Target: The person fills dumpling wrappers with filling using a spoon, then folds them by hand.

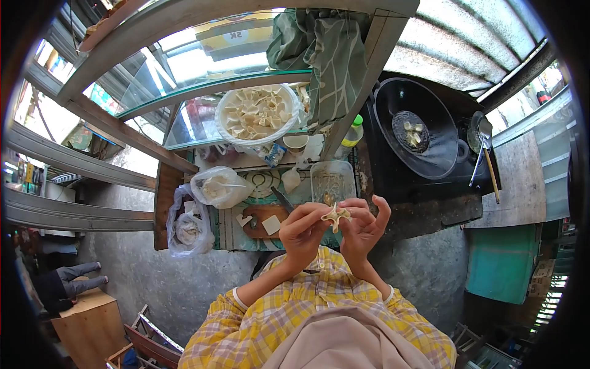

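Between my two hands, in front of my chest, is a small dumpling [335, 217] with its wrapper pinched into a star shape. My left hand [301, 237] is closed on its left side, thumb and fingers at the edge. On the other side my right hand [358, 237] pinches it with thumb and fingertips, the outer finger held away. Just beyond the hands stands a clear plastic container [333, 175] with a little filling at its near end. Left of my left hand, a square wrapper [271, 224] lies on a brown wooden board [254, 229], near a knife [281, 199].
A white basket [294, 123] holds many folded dumplings. Plastic bags [221, 187] with white contents sit at left. At right, a large black wok [393, 101] on the stove holds several dumplings in oil. A spatula [480, 157] and a green-capped bottle [353, 132] are nearby.
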A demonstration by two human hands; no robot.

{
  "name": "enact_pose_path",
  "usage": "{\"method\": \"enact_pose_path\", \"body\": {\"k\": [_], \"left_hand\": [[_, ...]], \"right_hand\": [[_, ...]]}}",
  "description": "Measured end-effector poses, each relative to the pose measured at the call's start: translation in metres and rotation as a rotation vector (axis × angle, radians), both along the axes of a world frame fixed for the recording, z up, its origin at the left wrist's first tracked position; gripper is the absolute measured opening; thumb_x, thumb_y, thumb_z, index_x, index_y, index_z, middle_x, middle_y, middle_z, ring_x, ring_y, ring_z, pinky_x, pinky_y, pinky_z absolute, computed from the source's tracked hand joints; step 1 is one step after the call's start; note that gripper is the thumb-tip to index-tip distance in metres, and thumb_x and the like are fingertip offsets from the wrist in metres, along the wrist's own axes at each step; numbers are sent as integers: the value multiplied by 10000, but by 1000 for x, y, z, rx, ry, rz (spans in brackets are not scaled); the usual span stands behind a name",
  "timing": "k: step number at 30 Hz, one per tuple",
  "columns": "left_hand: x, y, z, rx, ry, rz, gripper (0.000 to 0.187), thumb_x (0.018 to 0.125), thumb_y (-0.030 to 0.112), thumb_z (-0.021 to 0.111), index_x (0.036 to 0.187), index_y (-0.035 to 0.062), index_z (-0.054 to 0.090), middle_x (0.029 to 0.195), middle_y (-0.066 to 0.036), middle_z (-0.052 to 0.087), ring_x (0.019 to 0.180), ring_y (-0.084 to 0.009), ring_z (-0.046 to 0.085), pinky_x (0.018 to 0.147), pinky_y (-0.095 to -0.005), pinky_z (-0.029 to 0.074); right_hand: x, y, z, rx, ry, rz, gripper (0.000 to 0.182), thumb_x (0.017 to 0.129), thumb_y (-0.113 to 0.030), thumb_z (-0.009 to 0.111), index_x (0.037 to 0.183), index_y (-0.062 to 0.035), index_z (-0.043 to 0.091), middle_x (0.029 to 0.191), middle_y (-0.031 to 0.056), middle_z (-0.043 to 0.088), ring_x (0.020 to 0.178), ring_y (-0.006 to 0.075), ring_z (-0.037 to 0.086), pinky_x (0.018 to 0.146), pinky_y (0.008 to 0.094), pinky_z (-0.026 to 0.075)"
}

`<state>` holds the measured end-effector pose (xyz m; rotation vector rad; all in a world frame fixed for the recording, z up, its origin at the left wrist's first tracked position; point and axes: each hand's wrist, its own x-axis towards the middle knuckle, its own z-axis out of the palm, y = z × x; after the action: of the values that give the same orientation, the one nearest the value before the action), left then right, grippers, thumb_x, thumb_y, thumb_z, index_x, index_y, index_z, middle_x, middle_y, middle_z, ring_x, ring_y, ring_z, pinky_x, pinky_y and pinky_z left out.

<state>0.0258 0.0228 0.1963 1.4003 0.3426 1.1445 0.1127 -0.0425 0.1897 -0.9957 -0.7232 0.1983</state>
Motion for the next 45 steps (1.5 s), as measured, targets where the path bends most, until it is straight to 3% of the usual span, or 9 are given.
{"method": "enact_pose_path", "body": {"k": [4,9,22,33,36,40,42,45], "left_hand": [[2,3,7,130,-41,6,273,721,-93,669,982,-17,649,902,-111,632,834,-214,612,673,-265,488],[4,6,9,115,-42,-16,270,712,-103,666,967,-14,651,896,-115,638,828,-228,617,667,-270,494],[15,1,20,309,18,-49,238,688,-83,688,912,-11,655,842,-103,643,808,-250,633,694,-313,513],[48,-12,13,291,80,-135,254,683,-84,691,920,1,660,851,-93,642,809,-218,638,703,-296,513],[58,-18,5,112,171,-257,259,740,-72,661,989,-6,644,948,-103,618,868,-203,619,747,-292,514],[73,-18,5,-222,252,-329,295,803,-40,622,1095,6,610,1069,-96,573,963,-158,577,828,-283,502],[70,-12,-2,-177,285,-310,294,813,-29,611,1104,10,602,1056,-88,575,980,-146,570,823,-272,503],[61,-8,-10,-187,294,-258,266,810,-29,614,1075,3,613,1034,-86,585,960,-144,584,807,-265,511]], "right_hand": [[2,-4,3,-6,-93,-6,605,737,-29,729,1201,-58,342,827,79,671,915,227,611,874,379,427],[11,-6,9,-67,-214,-15,605,733,-26,731,1188,-64,334,824,80,668,918,231,612,862,373,433],[19,-26,16,-63,-205,-74,570,728,-21,733,1130,-74,333,801,100,671,855,241,624,794,361,450],[49,-53,20,-180,-116,-69,531,719,32,718,1098,-50,356,824,105,640,831,198,616,796,309,456],[72,-60,21,-262,-101,-76,564,710,51,707,1138,-19,346,819,92,621,807,172,608,812,288,442],[138,-61,20,-438,-148,-217,513,725,14,676,1150,-34,394,780,47,633,743,112,594,735,250,417],[191,-56,25,-666,-435,-401,446,729,-15,666,1122,-69,460,740,24,649,664,90,585,646,233,409],[272,-36,8,-799,-433,-421,396,705,-54,675,1066,-100,519,701,40,660,612,133,604,594,291,450]]}}
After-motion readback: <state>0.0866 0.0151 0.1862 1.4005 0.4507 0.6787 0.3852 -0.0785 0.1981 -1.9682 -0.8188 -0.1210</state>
